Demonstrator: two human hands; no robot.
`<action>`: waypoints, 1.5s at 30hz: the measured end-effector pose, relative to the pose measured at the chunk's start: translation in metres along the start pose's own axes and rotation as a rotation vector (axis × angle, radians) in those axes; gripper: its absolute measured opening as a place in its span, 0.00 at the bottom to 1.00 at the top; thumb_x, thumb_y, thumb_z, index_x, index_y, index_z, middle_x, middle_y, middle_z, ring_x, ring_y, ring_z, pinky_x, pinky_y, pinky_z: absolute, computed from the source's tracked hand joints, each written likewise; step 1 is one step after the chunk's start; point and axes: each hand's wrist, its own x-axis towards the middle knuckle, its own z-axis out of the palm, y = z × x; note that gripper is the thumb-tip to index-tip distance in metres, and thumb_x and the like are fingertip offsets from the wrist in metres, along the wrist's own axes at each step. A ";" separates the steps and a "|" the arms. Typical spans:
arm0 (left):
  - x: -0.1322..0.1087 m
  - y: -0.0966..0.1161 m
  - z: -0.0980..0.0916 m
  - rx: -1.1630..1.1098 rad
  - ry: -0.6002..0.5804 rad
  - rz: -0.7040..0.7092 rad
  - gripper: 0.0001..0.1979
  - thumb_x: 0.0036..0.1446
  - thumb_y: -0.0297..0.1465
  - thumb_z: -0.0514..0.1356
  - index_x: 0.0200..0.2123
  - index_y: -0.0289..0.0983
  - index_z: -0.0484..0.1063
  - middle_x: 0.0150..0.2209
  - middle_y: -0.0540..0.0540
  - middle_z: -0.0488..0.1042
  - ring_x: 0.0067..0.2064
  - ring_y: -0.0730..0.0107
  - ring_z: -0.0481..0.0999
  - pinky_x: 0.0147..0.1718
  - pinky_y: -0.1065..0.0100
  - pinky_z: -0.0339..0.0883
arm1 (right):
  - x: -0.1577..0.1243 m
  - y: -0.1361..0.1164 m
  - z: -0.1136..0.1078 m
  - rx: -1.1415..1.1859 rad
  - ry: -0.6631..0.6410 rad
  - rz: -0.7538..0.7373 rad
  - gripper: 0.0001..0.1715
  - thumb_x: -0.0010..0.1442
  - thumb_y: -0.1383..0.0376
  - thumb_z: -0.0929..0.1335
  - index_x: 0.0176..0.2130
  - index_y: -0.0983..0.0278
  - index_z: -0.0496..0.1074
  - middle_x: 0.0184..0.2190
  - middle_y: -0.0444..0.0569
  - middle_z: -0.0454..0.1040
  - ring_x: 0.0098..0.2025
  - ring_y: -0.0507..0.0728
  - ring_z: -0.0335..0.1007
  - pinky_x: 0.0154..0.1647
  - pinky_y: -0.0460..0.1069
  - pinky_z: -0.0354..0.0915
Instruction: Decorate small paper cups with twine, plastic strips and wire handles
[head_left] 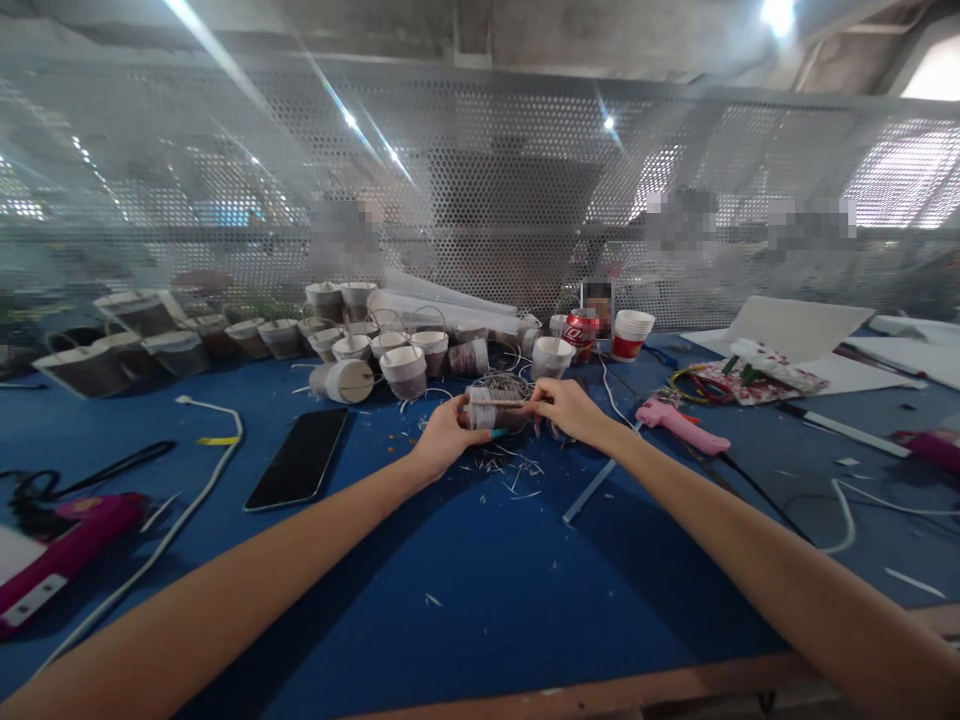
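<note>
As I look in past the near blue tabletop [480, 600], I have the left hand [441, 440] curled round the pale end of a small cup [481, 414]; it lies sideways between both hands, long axis crosswise, pale end pointing left, the left hand nearer. My right hand [564, 408] seems to pinch the right end of a thin strip [496, 403] lying along it; upright cups [405, 372] stand farther back.

left bare hand [442, 438]: one | right bare hand [564, 408]: one | small round grey-and-white pails [405, 376]: at least fifteen, overlaps hiding the total | flat black rectangular phone [300, 460]: one | red metal drink can [580, 335]: one | red-and-white cup stack [631, 337]: one | pink plastic glue gun [684, 427]: one | blue flat-topped table [480, 580]: one
</note>
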 end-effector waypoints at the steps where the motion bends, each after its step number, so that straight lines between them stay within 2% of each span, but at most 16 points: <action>1: 0.000 0.000 0.000 0.009 -0.003 0.003 0.25 0.34 0.21 0.66 0.41 0.32 0.68 0.30 0.49 0.75 0.29 0.72 0.74 0.29 0.71 0.68 | 0.000 0.000 0.000 0.022 -0.007 0.005 0.10 0.55 0.62 0.65 0.25 0.64 0.65 0.19 0.43 0.72 0.18 0.49 0.63 0.23 0.45 0.55; 8: 0.001 -0.001 -0.001 -0.009 -0.009 -0.015 0.27 0.35 0.21 0.66 0.43 0.31 0.67 0.31 0.47 0.75 0.31 0.70 0.74 0.31 0.69 0.69 | 0.001 -0.001 0.002 0.076 0.008 -0.020 0.17 0.58 0.63 0.61 0.20 0.64 0.63 0.16 0.44 0.69 0.19 0.50 0.65 0.23 0.44 0.58; 13: 0.003 -0.003 0.000 -0.013 0.006 -0.033 0.28 0.34 0.22 0.67 0.44 0.30 0.66 0.32 0.46 0.76 0.32 0.69 0.74 0.33 0.68 0.69 | 0.005 0.000 0.003 0.368 0.119 0.057 0.21 0.59 0.57 0.59 0.19 0.63 0.60 0.14 0.43 0.66 0.16 0.50 0.62 0.19 0.44 0.58; 16: 0.003 -0.004 0.001 -0.069 -0.005 -0.043 0.28 0.34 0.20 0.66 0.43 0.30 0.66 0.30 0.48 0.75 0.31 0.71 0.74 0.32 0.69 0.68 | 0.003 -0.002 0.000 0.439 0.084 0.026 0.21 0.58 0.54 0.60 0.19 0.63 0.60 0.14 0.42 0.66 0.16 0.50 0.62 0.19 0.45 0.59; 20: 0.003 -0.005 0.001 -0.113 -0.008 -0.028 0.25 0.34 0.19 0.65 0.40 0.31 0.67 0.28 0.51 0.74 0.29 0.75 0.72 0.31 0.72 0.66 | -0.001 -0.005 -0.001 0.351 -0.064 -0.077 0.16 0.55 0.56 0.64 0.23 0.63 0.63 0.18 0.43 0.70 0.18 0.50 0.65 0.21 0.45 0.60; 23: 0.002 -0.004 0.000 -0.091 -0.015 -0.007 0.25 0.33 0.19 0.65 0.40 0.31 0.68 0.30 0.50 0.74 0.28 0.75 0.71 0.30 0.72 0.65 | -0.004 -0.005 0.001 0.218 -0.121 -0.098 0.12 0.55 0.59 0.65 0.25 0.64 0.65 0.19 0.42 0.71 0.17 0.50 0.64 0.21 0.44 0.59; 32: 0.003 -0.004 0.001 -0.065 -0.015 -0.023 0.25 0.34 0.21 0.65 0.41 0.30 0.67 0.28 0.50 0.72 0.27 0.76 0.70 0.28 0.73 0.63 | -0.005 -0.005 0.002 0.031 -0.068 -0.095 0.12 0.55 0.59 0.66 0.25 0.64 0.65 0.13 0.39 0.63 0.16 0.48 0.59 0.22 0.43 0.53; 36: 0.003 -0.003 0.000 -0.052 -0.015 -0.016 0.25 0.34 0.21 0.66 0.41 0.31 0.67 0.27 0.51 0.72 0.26 0.76 0.69 0.28 0.73 0.63 | -0.006 -0.008 0.000 -0.082 -0.004 -0.142 0.13 0.53 0.60 0.67 0.23 0.65 0.66 0.16 0.40 0.65 0.20 0.48 0.58 0.23 0.43 0.50; 39: 0.002 -0.002 0.000 -0.062 -0.020 -0.023 0.25 0.33 0.21 0.65 0.40 0.31 0.68 0.26 0.51 0.72 0.26 0.76 0.70 0.28 0.73 0.64 | -0.007 -0.009 -0.002 -0.079 0.020 -0.186 0.14 0.54 0.60 0.67 0.23 0.65 0.66 0.18 0.41 0.66 0.21 0.48 0.58 0.25 0.44 0.51; 45: 0.002 -0.003 0.000 -0.096 -0.037 -0.008 0.24 0.34 0.20 0.65 0.40 0.32 0.68 0.30 0.49 0.74 0.29 0.74 0.72 0.29 0.72 0.65 | -0.008 -0.012 -0.002 -0.073 0.002 -0.238 0.13 0.56 0.62 0.65 0.22 0.66 0.65 0.18 0.41 0.67 0.22 0.48 0.59 0.25 0.43 0.51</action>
